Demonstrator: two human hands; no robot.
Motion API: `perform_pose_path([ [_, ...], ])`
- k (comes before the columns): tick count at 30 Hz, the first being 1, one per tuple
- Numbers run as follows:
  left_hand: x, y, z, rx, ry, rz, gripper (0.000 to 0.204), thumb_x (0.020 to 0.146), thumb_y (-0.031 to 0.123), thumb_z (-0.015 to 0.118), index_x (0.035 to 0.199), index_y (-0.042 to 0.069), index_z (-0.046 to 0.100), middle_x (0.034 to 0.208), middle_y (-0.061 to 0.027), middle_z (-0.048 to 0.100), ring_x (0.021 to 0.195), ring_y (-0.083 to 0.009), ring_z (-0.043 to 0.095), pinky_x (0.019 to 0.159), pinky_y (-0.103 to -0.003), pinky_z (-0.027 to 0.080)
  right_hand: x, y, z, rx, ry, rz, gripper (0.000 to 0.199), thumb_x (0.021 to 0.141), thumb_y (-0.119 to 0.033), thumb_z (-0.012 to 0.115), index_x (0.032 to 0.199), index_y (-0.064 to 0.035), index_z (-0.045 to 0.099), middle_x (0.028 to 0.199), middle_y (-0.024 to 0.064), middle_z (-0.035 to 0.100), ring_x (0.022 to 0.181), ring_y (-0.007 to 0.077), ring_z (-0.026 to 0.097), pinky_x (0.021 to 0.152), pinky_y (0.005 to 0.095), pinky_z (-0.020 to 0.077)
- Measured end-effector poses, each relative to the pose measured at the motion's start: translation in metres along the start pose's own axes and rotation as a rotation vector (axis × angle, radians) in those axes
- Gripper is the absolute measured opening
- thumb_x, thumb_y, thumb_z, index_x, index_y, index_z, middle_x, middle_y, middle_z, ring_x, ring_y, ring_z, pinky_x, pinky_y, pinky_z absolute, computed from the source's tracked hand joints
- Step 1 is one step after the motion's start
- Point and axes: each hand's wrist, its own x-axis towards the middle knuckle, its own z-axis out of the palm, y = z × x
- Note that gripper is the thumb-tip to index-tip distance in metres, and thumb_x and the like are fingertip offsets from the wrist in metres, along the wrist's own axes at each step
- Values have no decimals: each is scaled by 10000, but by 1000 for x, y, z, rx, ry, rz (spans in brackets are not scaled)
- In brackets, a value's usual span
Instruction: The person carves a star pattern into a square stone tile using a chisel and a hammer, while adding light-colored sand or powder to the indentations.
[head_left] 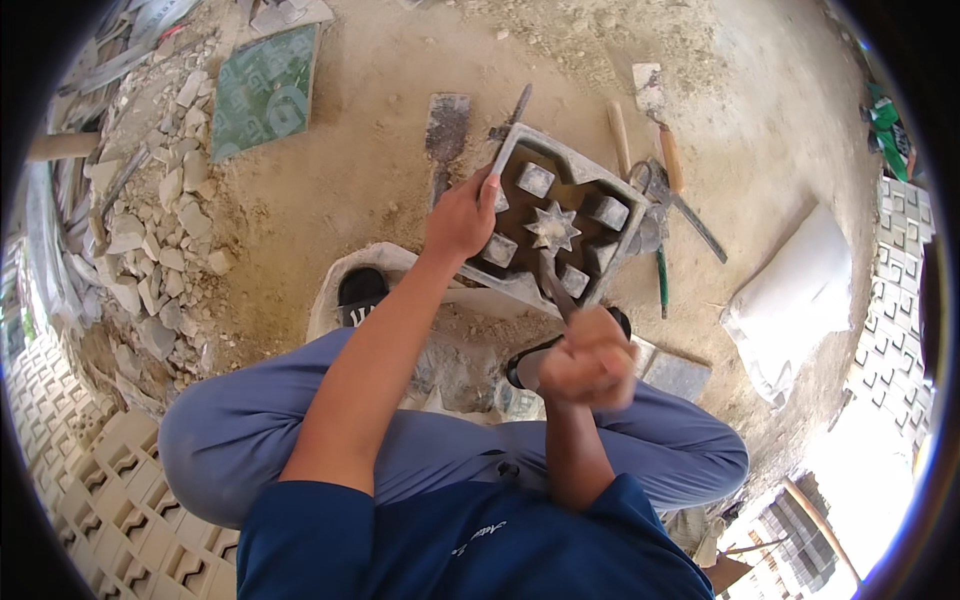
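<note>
A square grey mould (578, 158) with a raised rim stands tilted in front of me. An eight-pointed star (554, 229) rises at its centre, with several square blocks around it and brown hollows between them. My left hand (462, 215) is closed around the mould's left edge, steadying it. In my right hand (588, 362), closed and slightly blurred, is a narrow metal tool with a curved blade (562, 288). The blade reaches into the mould below the star; its tip's exact contact is hard to make out. The tool's handle is hidden in my fist.
A flat dark scraper (447, 128) lies beyond the mould. To its right are a wooden-handled tool (670, 158), a hammer-like wooden handle (618, 135) and a green rod (662, 282). Broken stone (165, 220) is heaped left, near a green board (265, 90). A white sack (795, 300) lies right.
</note>
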Motion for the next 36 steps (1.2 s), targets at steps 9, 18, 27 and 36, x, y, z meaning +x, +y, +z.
perform_pose_path([
  [9, 1, -1, 0, 16, -28, -18, 498, 1044, 480, 326, 1307, 160, 603, 1015, -207, 695, 969, -461, 622, 800, -551, 500, -13, 22, -13, -171, -143, 400, 313, 921, -241, 600, 743, -8, 489, 587, 76, 490, 487, 188, 456, 463, 310, 354],
  [18, 0, 8, -1, 29, 12, -10, 509, 1056, 446, 324, 1211, 58, 615, 982, -279, 665, 934, -503, 599, 777, -558, 463, 20, 11, -38, 195, -716, 435, 824, 817, -849, 476, 554, -79, 343, 510, 22, 385, 447, 186, 412, 440, 305, 264],
  [27, -2, 8, -2, 25, 8, -18, 498, 1055, 438, 337, 1249, 73, 614, 1031, -268, 666, 981, -496, 595, 819, -539, 472, 48, -19, -26, 282, -400, 463, 859, 884, -830, 222, 560, -43, 337, 493, 77, 400, 416, 182, 352, 409, 300, 220],
  [36, 0, 2, -2, 48, -21, -54, 472, 1036, 485, 349, 1332, 213, 597, 1123, -185, 690, 1051, -437, 624, 853, -532, 511, 40, -18, -9, 378, -316, 350, 655, 975, -534, 329, 549, -37, 325, 478, 76, 375, 385, 187, 330, 405, 316, 211],
])
